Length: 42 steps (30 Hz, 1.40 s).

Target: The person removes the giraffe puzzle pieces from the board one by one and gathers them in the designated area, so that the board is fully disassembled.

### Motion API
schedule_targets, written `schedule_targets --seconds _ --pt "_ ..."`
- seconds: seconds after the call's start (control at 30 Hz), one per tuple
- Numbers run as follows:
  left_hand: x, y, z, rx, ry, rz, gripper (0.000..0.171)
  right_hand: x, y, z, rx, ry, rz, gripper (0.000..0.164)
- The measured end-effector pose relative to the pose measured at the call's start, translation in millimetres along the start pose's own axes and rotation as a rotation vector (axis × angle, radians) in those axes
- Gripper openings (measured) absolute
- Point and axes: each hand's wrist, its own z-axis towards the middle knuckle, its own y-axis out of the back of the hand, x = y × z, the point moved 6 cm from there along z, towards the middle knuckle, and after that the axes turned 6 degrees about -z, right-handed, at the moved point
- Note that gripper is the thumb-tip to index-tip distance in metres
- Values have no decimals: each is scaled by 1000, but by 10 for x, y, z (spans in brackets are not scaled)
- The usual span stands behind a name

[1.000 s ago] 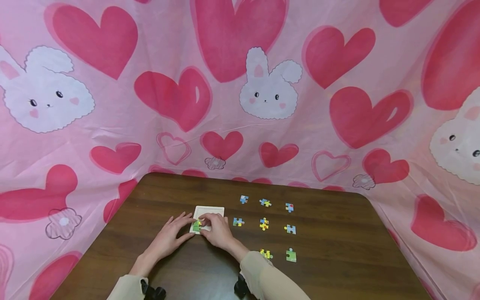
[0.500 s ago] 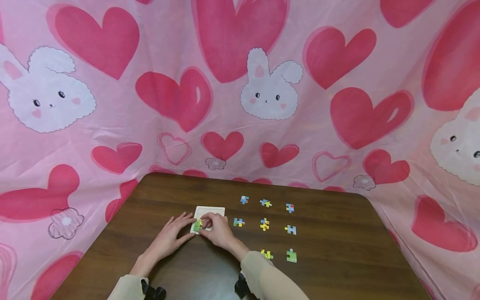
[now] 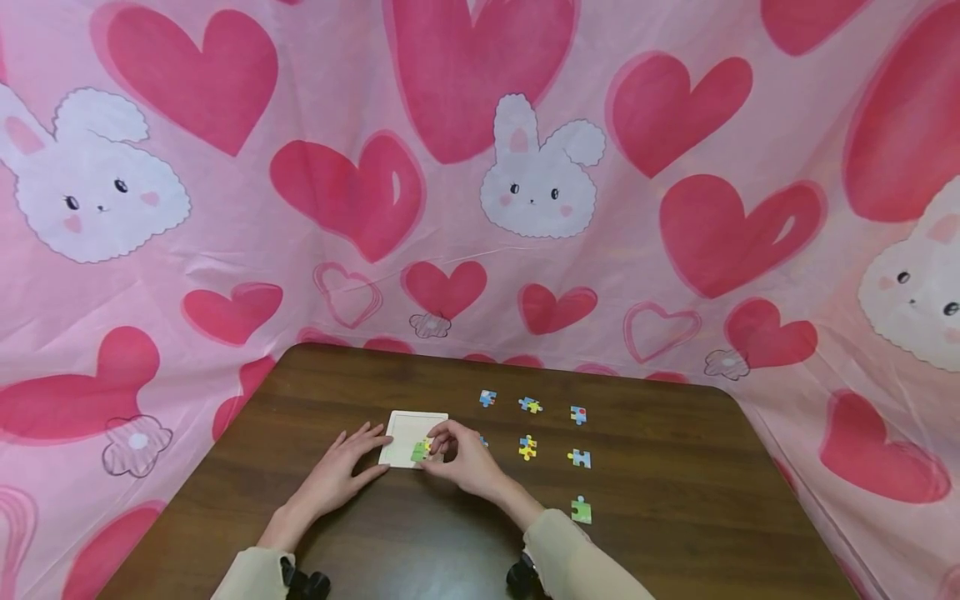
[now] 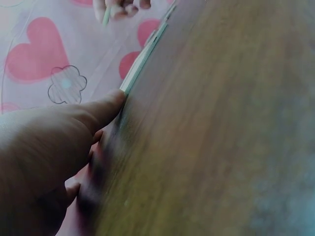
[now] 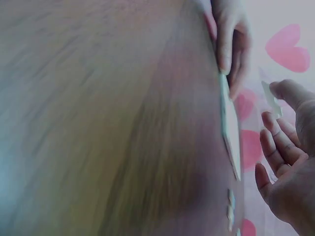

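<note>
My right hand (image 3: 468,460) pinches a green and yellow jigsaw piece (image 3: 419,451) between thumb and fingers. It holds the piece over the right part of a white puzzle tray (image 3: 405,425). In the right wrist view the piece (image 5: 271,100) hangs raised above the tray (image 5: 233,137), apart from it. My left hand (image 3: 337,471) lies at the tray's left side, fingers and thumb extended. In the left wrist view the left thumb touches the edge of the tray (image 4: 140,61).
Right of the tray, loose jigsaw pieces lie spaced out on the brown wooden table (image 3: 675,467), among them a yellow one (image 3: 528,447) and a green one (image 3: 581,510). My right hand and arm cover some of them. A pink heart-patterned cloth (image 3: 450,208) hangs behind.
My right hand has moved right with the jigsaw piece, from the tray's lower left corner to over its right part. The left hand stays at the tray's left edge.
</note>
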Motion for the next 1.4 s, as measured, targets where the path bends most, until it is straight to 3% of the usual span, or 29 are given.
schedule_targets --seconds 0.23,0.47,0.57,0.63,0.73,1.0,1.4 --pt "1 -11 1 10 5 -7 48 -11 248 -291 21 28 1 36" --pt "4 -10 4 1 -10 -4 47 -176 364 -597 18 232 -138 32" --pt "12 -6 10 -1 -15 0 47 -195 384 -681 25 209 -190 31" --pt "19 -3 14 0 -15 0 47 -119 402 -731 52 136 -197 33" --pt "21 0 18 4 -17 -1 47 -137 370 -772 78 94 -266 32" --pt "47 -4 29 10 1 -7 48 -150 301 -805 81 116 -410 31" --pt "35 8 55 27 5 27 48 -161 251 -768 117 117 -526 30"
